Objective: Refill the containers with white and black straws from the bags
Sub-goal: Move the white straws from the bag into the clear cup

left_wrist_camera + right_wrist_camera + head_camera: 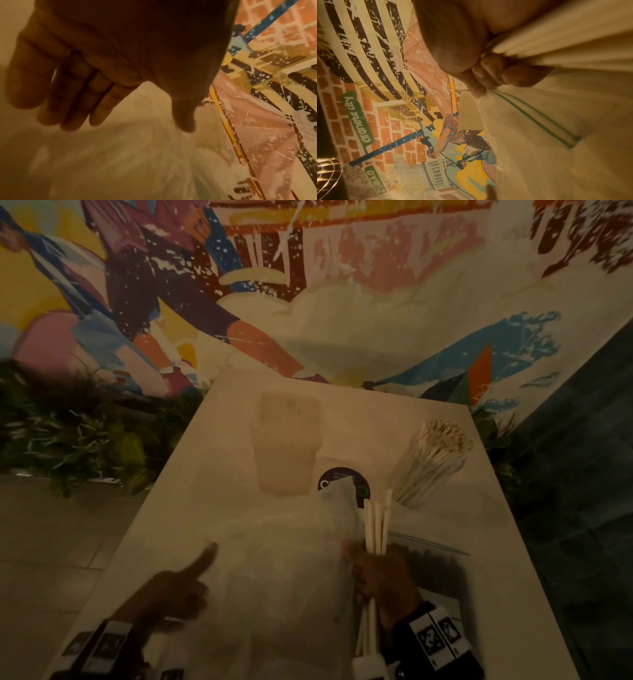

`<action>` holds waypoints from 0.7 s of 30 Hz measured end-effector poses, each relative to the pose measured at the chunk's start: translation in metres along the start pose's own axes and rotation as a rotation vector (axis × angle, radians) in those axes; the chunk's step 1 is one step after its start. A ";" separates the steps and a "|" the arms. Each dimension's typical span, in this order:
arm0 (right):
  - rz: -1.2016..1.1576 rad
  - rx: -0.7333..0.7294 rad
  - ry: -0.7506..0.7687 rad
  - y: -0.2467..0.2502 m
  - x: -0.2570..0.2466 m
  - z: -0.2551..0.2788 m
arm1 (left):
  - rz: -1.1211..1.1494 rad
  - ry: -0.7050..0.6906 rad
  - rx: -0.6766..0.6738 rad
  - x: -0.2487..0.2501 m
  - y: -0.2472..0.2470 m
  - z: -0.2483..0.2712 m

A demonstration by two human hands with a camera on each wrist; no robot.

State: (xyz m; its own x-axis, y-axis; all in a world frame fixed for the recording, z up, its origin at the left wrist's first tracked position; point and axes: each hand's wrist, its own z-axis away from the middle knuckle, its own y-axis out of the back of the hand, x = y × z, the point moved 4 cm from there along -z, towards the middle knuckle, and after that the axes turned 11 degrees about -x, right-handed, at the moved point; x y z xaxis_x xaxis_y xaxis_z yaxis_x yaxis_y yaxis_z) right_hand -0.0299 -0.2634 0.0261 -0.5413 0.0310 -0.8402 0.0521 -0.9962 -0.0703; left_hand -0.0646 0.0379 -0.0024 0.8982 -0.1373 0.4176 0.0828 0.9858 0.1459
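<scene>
White paper straws [375, 525] stand as a bundle in the right hand [385, 577], fingers curled around them, at 5 o'clock on the pale table [191, 474]. Left hand [171, 594] hovers spread above the clear plastic bag [291, 559].

A café or restaurant dining area is suggested by the large colourful painted street-scene mural [308, 285], the pale rectangular table [212, 474] and the clear cup of white straws [431, 460].
</scene>
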 end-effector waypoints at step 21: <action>0.180 -0.298 -0.226 -0.012 0.007 0.032 | 0.548 -0.467 0.104 -0.010 -0.021 -0.028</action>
State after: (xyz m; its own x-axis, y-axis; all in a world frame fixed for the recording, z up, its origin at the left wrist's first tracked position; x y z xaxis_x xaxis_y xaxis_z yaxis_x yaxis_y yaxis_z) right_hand -0.0609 -0.2539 0.0380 -0.6701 -0.1929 -0.7167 0.3853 -0.9157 -0.1138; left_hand -0.0631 0.0213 -0.0347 0.5189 0.3236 0.7912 -0.3880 0.9139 -0.1193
